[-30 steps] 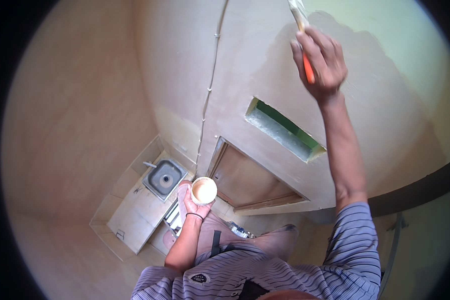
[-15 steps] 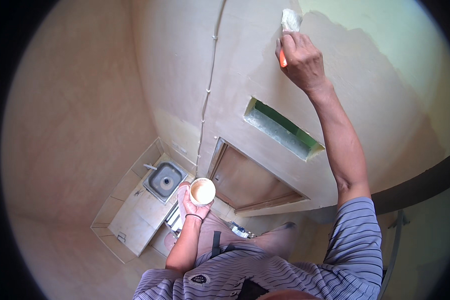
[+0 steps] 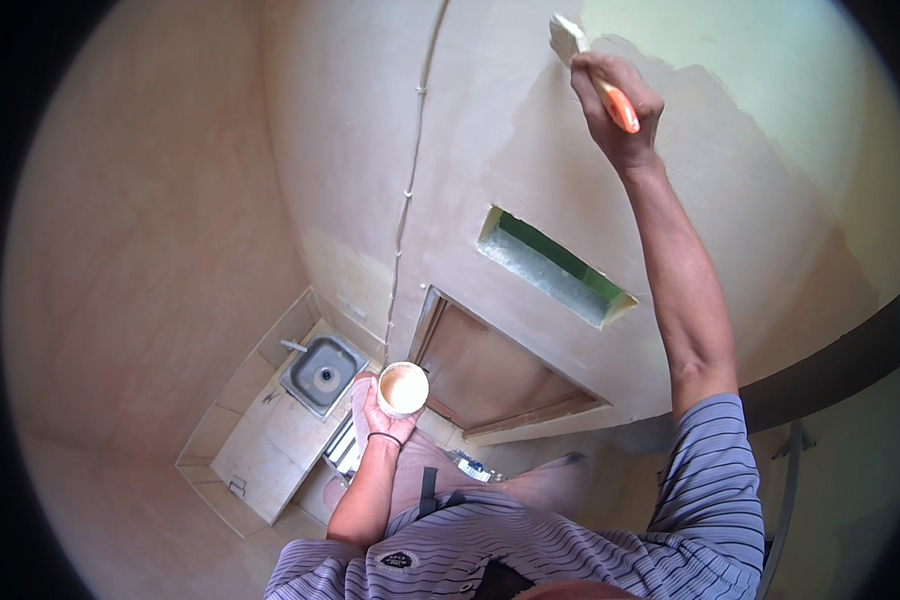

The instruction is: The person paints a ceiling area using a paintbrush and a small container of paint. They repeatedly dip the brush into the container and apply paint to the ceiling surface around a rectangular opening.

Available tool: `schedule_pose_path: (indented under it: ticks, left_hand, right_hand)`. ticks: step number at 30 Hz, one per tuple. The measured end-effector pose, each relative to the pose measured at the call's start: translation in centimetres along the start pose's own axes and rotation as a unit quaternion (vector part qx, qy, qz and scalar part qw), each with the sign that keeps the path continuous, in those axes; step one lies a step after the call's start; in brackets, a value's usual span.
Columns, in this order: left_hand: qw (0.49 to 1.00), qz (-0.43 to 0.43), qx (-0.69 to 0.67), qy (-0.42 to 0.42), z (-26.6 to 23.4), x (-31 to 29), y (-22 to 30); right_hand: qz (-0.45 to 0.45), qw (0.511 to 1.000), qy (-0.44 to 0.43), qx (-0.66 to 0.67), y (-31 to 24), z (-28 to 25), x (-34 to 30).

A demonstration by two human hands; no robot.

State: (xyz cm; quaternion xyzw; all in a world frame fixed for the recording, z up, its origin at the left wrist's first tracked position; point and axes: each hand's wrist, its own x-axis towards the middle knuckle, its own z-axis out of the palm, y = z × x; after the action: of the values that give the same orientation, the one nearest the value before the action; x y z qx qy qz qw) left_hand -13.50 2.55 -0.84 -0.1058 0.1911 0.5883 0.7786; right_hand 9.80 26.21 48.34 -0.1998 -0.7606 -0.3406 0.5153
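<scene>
My right hand (image 3: 620, 105) is raised high, closed around a paintbrush (image 3: 620, 107) with an orange-tipped handle. The brush's pale, paint-coated bristles (image 3: 568, 38) lie at the wall (image 3: 530, 110), close to where a beige coat borders a light green area (image 3: 710, 40). Down low, my left hand (image 3: 390, 422) grips a small round tub (image 3: 403, 390) from beneath and the side. Cream-coloured paint shows inside the tub, which is held upright in front of my legs.
Below the brush, a narrow slot-like opening (image 3: 555, 265) cuts into the wall above a brown door (image 3: 500, 365). A cable (image 3: 407, 195) runs down the wall. At lower left stands a counter (image 3: 270, 440) with a steel sink (image 3: 322, 375).
My right wrist has turned, so the handle now points down to the right and the bristles have shifted slightly left. The tub stays about where it was; the view has tilted a little.
</scene>
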Motion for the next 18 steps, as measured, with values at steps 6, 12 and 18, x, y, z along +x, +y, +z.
schedule_pose_path:
  ticks: [6, 12, 18]
  left_hand:
    - [1.000, -0.007, 0.008, 0.019, -0.2, -0.1, 0.2]
    - [1.000, -0.006, -0.003, 0.014, -0.4, 0.0, 0.3]
    - [1.000, -0.005, -0.011, -0.021, -1.4, 0.3, 0.7]
  right_hand:
    - [0.241, 0.968, 0.068, 0.023, -0.9, -0.2, 1.9]
    - [0.199, 0.968, 0.090, -0.122, -1.1, -4.2, 0.0]
    - [0.081, 0.993, 0.089, -0.007, -2.0, -0.4, 1.1]
